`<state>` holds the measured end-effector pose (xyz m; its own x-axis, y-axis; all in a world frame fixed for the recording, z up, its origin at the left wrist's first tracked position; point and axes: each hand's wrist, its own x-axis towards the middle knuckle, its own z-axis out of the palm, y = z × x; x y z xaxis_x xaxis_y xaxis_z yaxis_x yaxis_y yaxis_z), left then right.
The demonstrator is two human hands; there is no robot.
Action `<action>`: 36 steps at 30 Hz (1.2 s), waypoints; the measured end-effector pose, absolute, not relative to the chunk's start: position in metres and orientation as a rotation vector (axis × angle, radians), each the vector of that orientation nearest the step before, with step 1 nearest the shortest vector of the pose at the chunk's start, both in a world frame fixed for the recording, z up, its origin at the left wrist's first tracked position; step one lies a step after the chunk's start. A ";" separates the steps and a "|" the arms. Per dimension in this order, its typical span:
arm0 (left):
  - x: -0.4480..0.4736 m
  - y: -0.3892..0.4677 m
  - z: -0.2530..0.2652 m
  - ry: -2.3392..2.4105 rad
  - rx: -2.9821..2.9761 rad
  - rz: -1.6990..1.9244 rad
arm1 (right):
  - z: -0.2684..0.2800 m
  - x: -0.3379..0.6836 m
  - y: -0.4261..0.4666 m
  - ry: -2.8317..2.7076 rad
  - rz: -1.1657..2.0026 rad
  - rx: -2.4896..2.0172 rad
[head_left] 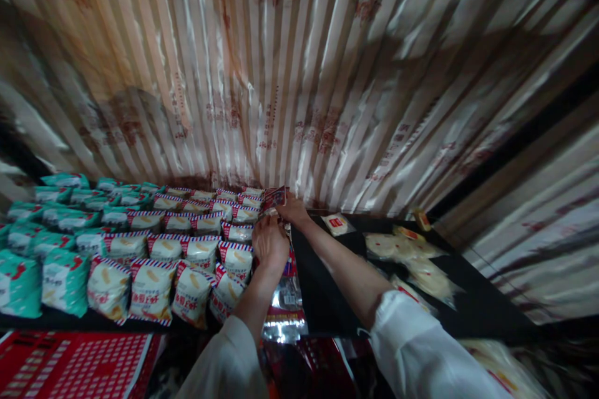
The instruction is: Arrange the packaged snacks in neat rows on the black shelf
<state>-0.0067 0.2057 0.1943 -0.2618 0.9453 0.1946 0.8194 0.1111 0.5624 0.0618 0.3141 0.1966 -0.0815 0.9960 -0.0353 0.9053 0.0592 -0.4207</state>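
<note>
At the back of the dark shelf point(327, 299), my right hand point(293, 210) pinches a dark red packet point(274, 197) by its right side. My left hand point(271, 240) lies just below and in front, fingers curled at the packet's lower end. What those fingers grip is hidden. Flat, shiny dark red packets point(285, 302) with silver parts run toward the shelf's front edge under my left wrist. Immediately left of my hands stand rows of white snack bags point(193, 292) with red lettering and striped tops.
Rows of teal bags point(65, 282) fill the far left. To the right lie clear packs of pale round pieces point(397, 246) and a small white packet point(337, 224). A striped, crinkled sheet point(299, 87) hangs behind. A red grid-patterned item point(88, 365) sits below the front edge.
</note>
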 end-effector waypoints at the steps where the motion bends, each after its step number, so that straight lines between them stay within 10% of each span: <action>1: -0.006 0.205 0.192 2.180 1.779 0.834 | 0.195 0.063 0.312 -2.072 0.484 -1.938; 14: 0.001 0.195 0.177 2.196 1.975 0.679 | 0.193 0.068 0.296 -2.318 -0.121 -1.655; 36: 0.006 0.149 0.191 1.897 1.990 0.962 | 0.174 0.095 0.263 -1.760 0.300 -1.455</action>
